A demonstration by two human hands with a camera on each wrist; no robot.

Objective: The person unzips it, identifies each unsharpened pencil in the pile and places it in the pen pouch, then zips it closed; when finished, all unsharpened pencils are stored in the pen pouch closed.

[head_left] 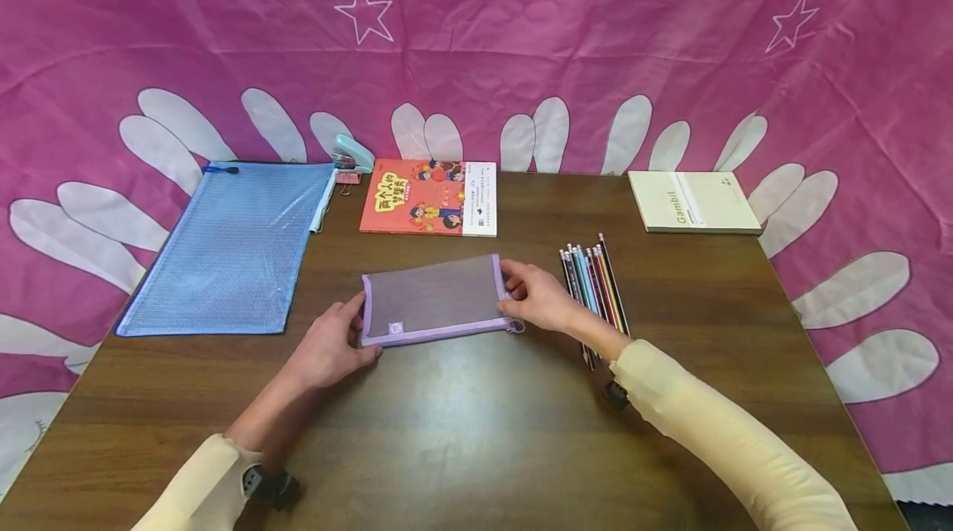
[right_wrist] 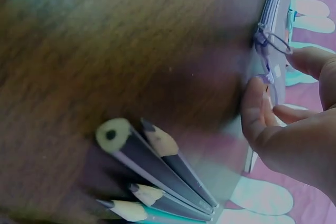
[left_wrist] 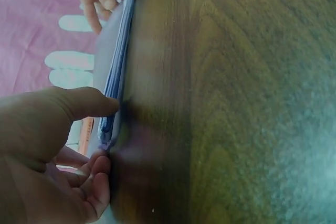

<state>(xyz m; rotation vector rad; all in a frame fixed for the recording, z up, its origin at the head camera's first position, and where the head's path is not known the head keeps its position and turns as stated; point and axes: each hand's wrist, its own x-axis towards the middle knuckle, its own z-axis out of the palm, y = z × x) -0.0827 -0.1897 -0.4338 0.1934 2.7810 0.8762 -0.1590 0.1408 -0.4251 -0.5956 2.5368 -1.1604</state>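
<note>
A small purple mesh zip pouch lies flat in the middle of the brown table. My left hand pinches its left end, thumb on the zipper edge and fingers under the corner. My right hand holds the right end, with its thumb beside the metal ring of the zip pull. In the left wrist view the zipper looks closed along its length. A row of several pencils lies just right of my right hand, tips toward me.
A large blue mesh bag lies at the left. At the back are a teal stapler, a pink binder clip, an orange picture book and a cream notebook. A pink cloth hangs behind.
</note>
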